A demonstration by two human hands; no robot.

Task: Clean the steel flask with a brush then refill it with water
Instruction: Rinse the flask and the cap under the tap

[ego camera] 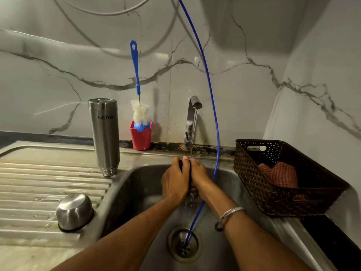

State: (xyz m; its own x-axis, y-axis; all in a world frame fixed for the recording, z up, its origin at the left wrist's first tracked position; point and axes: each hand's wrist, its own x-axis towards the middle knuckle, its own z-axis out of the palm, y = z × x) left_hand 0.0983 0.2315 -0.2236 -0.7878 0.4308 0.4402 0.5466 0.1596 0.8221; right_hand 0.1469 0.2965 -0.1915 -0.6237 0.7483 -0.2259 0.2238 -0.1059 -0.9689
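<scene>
Head view: flask (104, 133) left of hands (183, 178)

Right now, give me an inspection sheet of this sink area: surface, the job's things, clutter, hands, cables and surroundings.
Surface: steel sink with ribbed drainboard; tap running into the basin.
Job's things: steel flask standing upside down on the drainboard, mouth down; bottle brush upright in a red cup at the wall; a small dark item held under the stream, too hidden to identify.
Clutter: upturned steel bowl on the drainboard; brown basket with a red checked cloth inside.
Hands: left hand and right hand both grip the dark item under the water.
Cables: blue tube hanging down into the drain; grey cables overhead.
Surroundings: marble-patterned wall.
</scene>
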